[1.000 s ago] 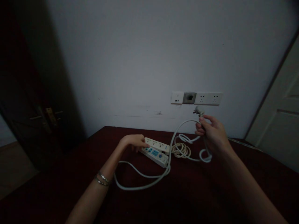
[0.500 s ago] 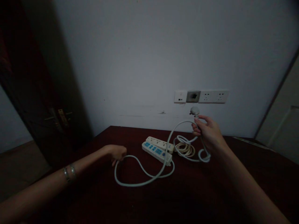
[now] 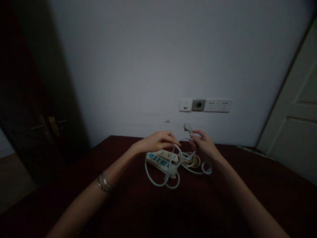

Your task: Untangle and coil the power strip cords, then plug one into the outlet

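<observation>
My right hand (image 3: pixel 201 142) pinches the white power cord just below its plug (image 3: pixel 188 127), which points up in front of the wall. My left hand (image 3: pixel 160 140) is closed on a loop of the same white cord (image 3: pixel 158 185), above the power strips. Beneath it lies a white power strip (image 3: pixel 160 164) with blue socket faces. Right behind that strip sits a cream power strip (image 3: pixel 165 154), partly covered by the left hand and the cord. A coiled cream cord (image 3: pixel 194 161) rests on the table to their right, with white cord looping around it.
The dark red table (image 3: pixel 119 198) stands against a pale wall. Wall sockets (image 3: pixel 218 105) and a grey wall plate (image 3: pixel 198 105) sit just above the table. A dark door with a handle (image 3: pixel 53 125) is at left, a pale door (image 3: pixel 297 129) at right.
My left hand has moved right and up, carrying a cord loop over the strips towards my right hand. My right hand with the plug has shifted left; the view has also shifted slightly.
</observation>
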